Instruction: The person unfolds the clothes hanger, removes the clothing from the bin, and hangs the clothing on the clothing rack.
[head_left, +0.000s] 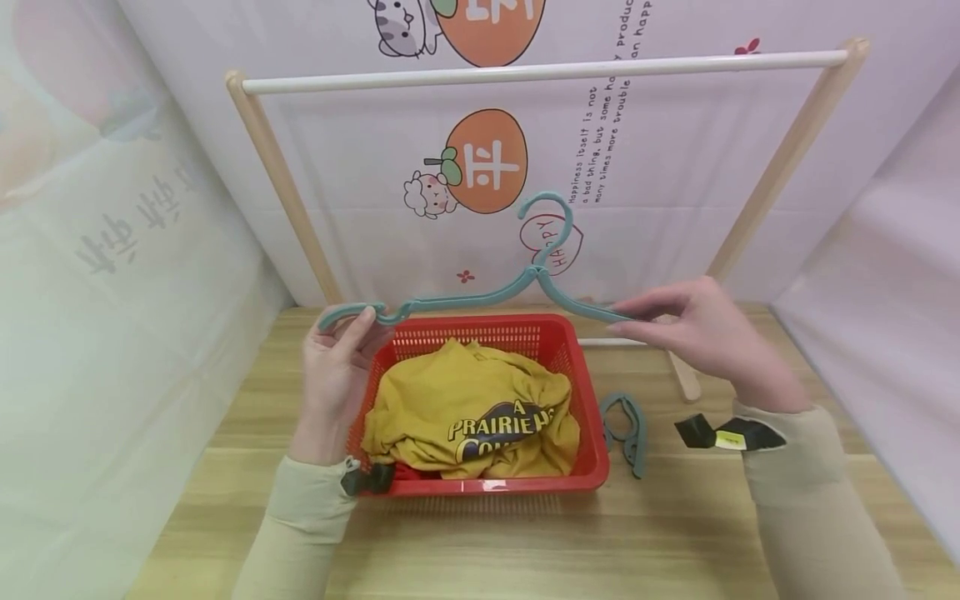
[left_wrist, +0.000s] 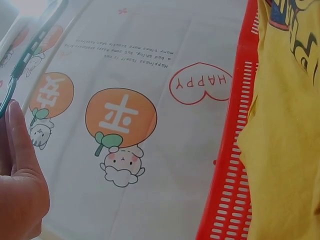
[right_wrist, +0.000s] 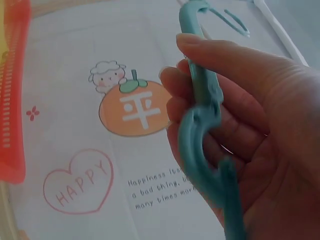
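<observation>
A blue-green folding clothes hanger (head_left: 480,298) is held up between both hands above a red basket, its hook pointing upward. My left hand (head_left: 339,360) pinches the left arm near its end, thumb on top; the left wrist view catches the hanger (left_wrist: 36,42) only at its edge. Out at the other arm, my right hand (head_left: 686,325) grips the hanger between thumb and fingers, and the right wrist view shows the jointed arm (right_wrist: 200,85) running across the palm. A yellow printed T-shirt (head_left: 450,400) lies bunched inside the red basket (head_left: 588,417).
Beside the basket's right wall lies a folded blue-green hanger (head_left: 633,437) on the wooden table (head_left: 465,550). A rack with a white rail (head_left: 540,73) and wooden posts (head_left: 285,187) stands behind, before a printed cloth backdrop. Red fabric (head_left: 412,473) shows under the shirt.
</observation>
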